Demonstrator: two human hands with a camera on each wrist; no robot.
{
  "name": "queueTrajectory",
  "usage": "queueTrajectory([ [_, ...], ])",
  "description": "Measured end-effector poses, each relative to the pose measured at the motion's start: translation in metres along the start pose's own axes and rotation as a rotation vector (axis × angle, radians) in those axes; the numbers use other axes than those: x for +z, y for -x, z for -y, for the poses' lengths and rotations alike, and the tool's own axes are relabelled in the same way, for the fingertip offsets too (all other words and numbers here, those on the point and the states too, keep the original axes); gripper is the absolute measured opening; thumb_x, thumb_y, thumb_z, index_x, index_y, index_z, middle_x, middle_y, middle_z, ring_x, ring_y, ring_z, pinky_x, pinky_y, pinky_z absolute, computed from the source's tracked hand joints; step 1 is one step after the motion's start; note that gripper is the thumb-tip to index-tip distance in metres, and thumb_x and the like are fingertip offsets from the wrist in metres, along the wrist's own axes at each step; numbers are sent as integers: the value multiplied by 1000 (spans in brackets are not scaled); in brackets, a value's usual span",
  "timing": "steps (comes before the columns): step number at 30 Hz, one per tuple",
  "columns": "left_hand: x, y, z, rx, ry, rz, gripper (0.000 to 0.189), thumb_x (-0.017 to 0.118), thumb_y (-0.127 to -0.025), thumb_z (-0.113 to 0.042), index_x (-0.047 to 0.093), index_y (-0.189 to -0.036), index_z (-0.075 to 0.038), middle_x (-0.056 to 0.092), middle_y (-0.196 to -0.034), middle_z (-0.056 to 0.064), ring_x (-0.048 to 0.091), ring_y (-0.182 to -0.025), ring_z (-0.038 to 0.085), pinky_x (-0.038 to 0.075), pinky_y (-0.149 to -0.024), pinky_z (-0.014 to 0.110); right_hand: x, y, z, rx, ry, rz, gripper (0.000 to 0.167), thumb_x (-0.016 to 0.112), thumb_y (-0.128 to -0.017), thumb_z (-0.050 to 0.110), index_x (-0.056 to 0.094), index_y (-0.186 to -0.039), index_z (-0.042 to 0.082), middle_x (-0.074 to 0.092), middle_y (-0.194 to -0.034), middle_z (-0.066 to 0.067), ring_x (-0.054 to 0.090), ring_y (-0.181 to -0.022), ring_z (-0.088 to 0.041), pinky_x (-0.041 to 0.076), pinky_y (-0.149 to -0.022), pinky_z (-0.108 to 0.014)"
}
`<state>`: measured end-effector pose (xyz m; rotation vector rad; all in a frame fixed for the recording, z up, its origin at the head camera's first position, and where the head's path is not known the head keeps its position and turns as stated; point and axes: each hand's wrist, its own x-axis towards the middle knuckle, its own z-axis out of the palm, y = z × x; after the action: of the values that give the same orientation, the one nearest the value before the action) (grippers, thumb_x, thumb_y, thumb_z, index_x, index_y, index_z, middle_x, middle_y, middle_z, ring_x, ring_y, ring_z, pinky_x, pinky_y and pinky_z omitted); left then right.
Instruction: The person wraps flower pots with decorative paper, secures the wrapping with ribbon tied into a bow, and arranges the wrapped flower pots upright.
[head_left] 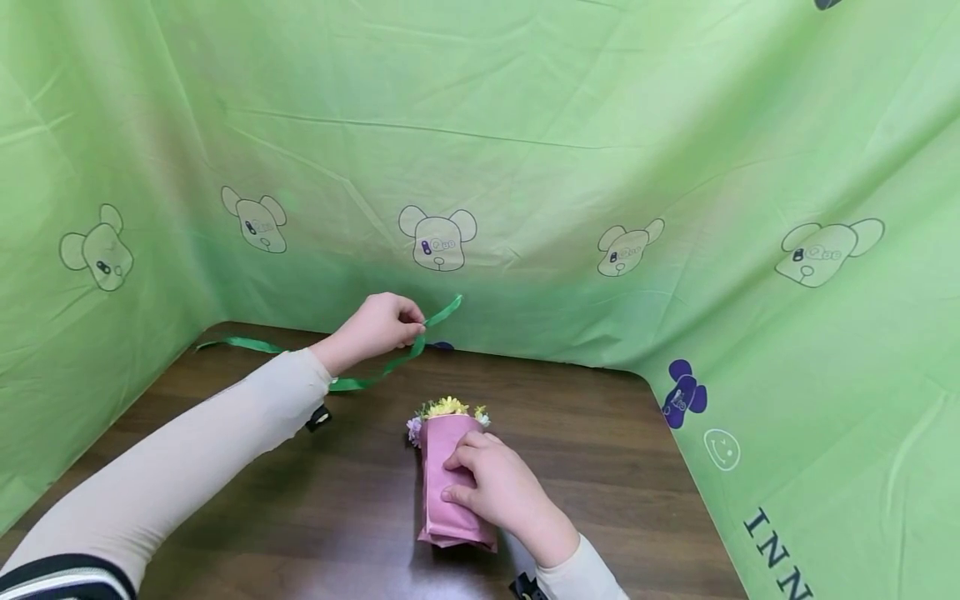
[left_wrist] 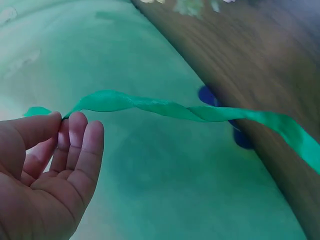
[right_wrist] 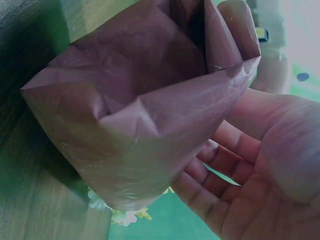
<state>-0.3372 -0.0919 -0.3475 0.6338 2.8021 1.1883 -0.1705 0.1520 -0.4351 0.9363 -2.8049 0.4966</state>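
In the head view my left hand (head_left: 384,325) is raised near the back of the table, pinching a green ribbon (head_left: 442,312) close to one end. The left wrist view shows the thumb and fingertips meeting on the ribbon (left_wrist: 170,108), its twisted length running off to the right. A small bouquet (head_left: 448,500) in pink wrapping lies on the table, its yellow, white and lilac flowers (head_left: 447,407) pointing toward the back. My right hand (head_left: 495,483) holds the bouquet from above and the right. Up close, the wrapping (right_wrist: 145,110) shows an open, folded bottom end beside the fingers.
Beneath everything is a dark brown wooden table (head_left: 592,467). Green cloth (head_left: 540,183) printed with bear heads rises around its back and sides. The ribbon's other stretch (head_left: 247,342) trails over the table's back left, behind my left forearm.
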Motion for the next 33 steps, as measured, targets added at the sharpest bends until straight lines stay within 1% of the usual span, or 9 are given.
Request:
queueTrajectory([
  [5, 18, -15, -24, 47, 0, 20, 11, 71, -96, -17, 76, -97, -7, 70, -78, 3, 66, -69, 17, 57, -62, 32, 0, 0, 0, 0, -5, -4, 27, 85, -81, 33, 77, -102, 18, 62, -98, 11, 58, -98, -11, 52, -90, -28],
  [10, 35, -30, -45, 78, 24, 46, 12, 70, -96, -16, 75, -99, -5, 71, -80, 2, 68, -69, 16, 58, -64, 30, -1, -1, 1, -10, -2, -4, 27, 85, -81, 32, 77, -102, 18, 63, -98, 10, 60, -100, -12, 52, -92, -28],
  [17, 54, -53, -68, 52, 158, 54, 5, 70, -96, -11, 71, -95, -7, 73, -91, 10, 74, -80, 27, 60, -67, 29, -1, -1, 1, -21, 0, -8, 27, 85, -82, 32, 77, -103, 17, 64, -100, 8, 60, -101, -12, 51, -94, -28],
  [20, 64, -60, -76, 51, 197, 76, 5, 70, -96, -10, 69, -95, -5, 73, -91, 12, 75, -83, 30, 61, -69, 31, 0, -1, 1, -26, 1, -11, 27, 85, -82, 32, 77, -103, 17, 64, -99, 9, 60, -101, -12, 51, -94, -28],
  [22, 70, -62, -80, 65, 215, 106, 6, 70, -96, -10, 68, -96, -4, 72, -90, 10, 75, -85, 30, 62, -72, 34, 0, -1, 1, -30, 2, -12, 27, 85, -82, 32, 77, -103, 18, 63, -99, 9, 60, -100, -12, 51, -93, -28],
  [24, 75, -64, -84, 86, 229, 157, 7, 70, -97, -10, 69, -97, -4, 73, -91, 9, 75, -87, 29, 62, -76, 36, 0, -1, 2, -32, -1, -11, 27, 85, -82, 32, 77, -103, 18, 62, -98, 10, 60, -99, -12, 51, -92, -28],
  [30, 82, -58, -94, 128, 273, 378, 12, 66, -99, -6, 69, -109, 1, 75, -99, 10, 75, -95, 28, 61, -83, 38, 0, -1, 4, -25, -20, -4, 27, 85, -82, 32, 77, -103, 18, 63, -98, 10, 60, -101, -12, 51, -93, -28],
  [32, 81, -53, -94, 139, 263, 408, 13, 65, -99, -5, 69, -110, 1, 75, -100, 9, 75, -96, 28, 61, -83, 38, 0, -1, 5, -19, -27, 1, 27, 85, -82, 32, 77, -104, 17, 63, -99, 10, 60, -101, -12, 51, -94, -29],
  [33, 80, -49, -94, 152, 232, 406, 13, 64, -100, -6, 69, -110, -1, 75, -100, 8, 75, -96, 28, 61, -81, 36, 0, -1, 5, -17, -27, 3, 27, 85, -82, 32, 77, -104, 17, 63, -99, 10, 60, -101, -12, 51, -94, -29],
])
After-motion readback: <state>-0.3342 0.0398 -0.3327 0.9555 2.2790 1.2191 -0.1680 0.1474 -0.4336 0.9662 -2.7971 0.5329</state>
